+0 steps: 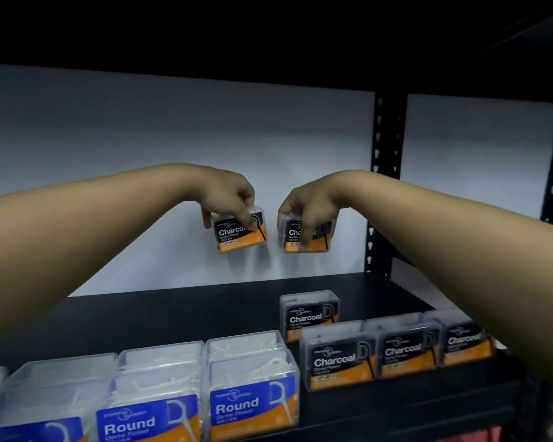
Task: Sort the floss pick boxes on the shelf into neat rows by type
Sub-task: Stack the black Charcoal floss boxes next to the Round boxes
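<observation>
My left hand [229, 196] grips a black-and-orange Charcoal floss box [240, 235] from above, holding it in the air over the black shelf [179, 317]. My right hand [307, 204] grips a second Charcoal box [313, 239] the same way, a short gap to its right. On the shelf, one Charcoal box [310, 314] stands behind a front row of three Charcoal boxes [396, 350]. Blue-and-orange Round floss boxes [253, 400] stand in rows at the front left.
A white back wall [141, 148] closes the shelf behind. A black perforated upright [383, 186] stands at the back right, another at the far right edge. The shelf above is a dark band across the top.
</observation>
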`<action>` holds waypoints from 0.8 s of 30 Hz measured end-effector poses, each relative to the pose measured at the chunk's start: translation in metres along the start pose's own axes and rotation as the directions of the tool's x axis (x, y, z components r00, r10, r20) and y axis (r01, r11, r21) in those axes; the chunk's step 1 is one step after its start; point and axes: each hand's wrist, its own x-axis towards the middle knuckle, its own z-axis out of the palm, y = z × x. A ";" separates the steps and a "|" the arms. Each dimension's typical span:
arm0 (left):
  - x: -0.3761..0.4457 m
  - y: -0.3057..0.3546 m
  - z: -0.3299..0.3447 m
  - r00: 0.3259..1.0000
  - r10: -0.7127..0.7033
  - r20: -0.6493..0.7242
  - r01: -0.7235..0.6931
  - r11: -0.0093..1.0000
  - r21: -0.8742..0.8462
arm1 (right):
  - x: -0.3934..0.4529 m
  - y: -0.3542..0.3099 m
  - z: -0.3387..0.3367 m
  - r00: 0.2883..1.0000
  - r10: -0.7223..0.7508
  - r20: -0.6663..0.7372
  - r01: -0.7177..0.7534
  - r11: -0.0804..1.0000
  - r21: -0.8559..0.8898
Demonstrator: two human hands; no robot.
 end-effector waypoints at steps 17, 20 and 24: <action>0.021 0.135 0.038 0.977 0.208 0.042 -0.202 0.973 -0.114 | -0.097 0.080 0.010 0.956 0.283 0.083 -0.255 0.935 -0.245; 0.021 0.152 0.048 0.974 0.220 0.053 -0.212 0.969 -0.127 | -0.105 0.090 0.017 0.951 0.295 0.087 -0.268 0.933 -0.239; 0.024 0.175 0.065 0.972 0.214 0.098 -0.206 0.975 -0.087 | -0.111 0.094 0.029 0.958 0.274 0.082 -0.242 0.929 -0.279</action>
